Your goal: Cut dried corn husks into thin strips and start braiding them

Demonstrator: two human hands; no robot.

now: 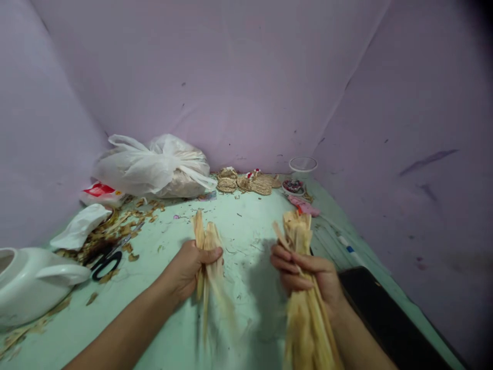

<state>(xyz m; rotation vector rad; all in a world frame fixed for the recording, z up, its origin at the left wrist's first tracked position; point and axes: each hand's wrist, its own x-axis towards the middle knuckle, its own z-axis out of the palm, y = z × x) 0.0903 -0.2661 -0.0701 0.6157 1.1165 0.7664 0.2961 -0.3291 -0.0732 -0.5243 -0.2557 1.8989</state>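
My left hand (192, 267) is closed around a few pale dried husk strips (214, 241), whose lower ends hang down blurred. In my right hand (308, 275) is a thicker bundle of dried husks (311, 329), gripped near its upper end, with the long part hanging toward me. One thin strip sticks out to the left above the right fingers. Both hands are held above the pale green tabletop (239, 221), apart from each other. Braided straw-coloured pieces (262, 184) with red and white bits lie at the back by the wall.
At left are a white watering can (34, 285), black-handled scissors (106, 264), husk scraps (123, 218) and a white cloth-like piece (80, 226). A tied plastic bag (162, 169) sits behind. At right are a black flat object (389, 318), a clear tub (295, 186) and a pink item (303, 205).
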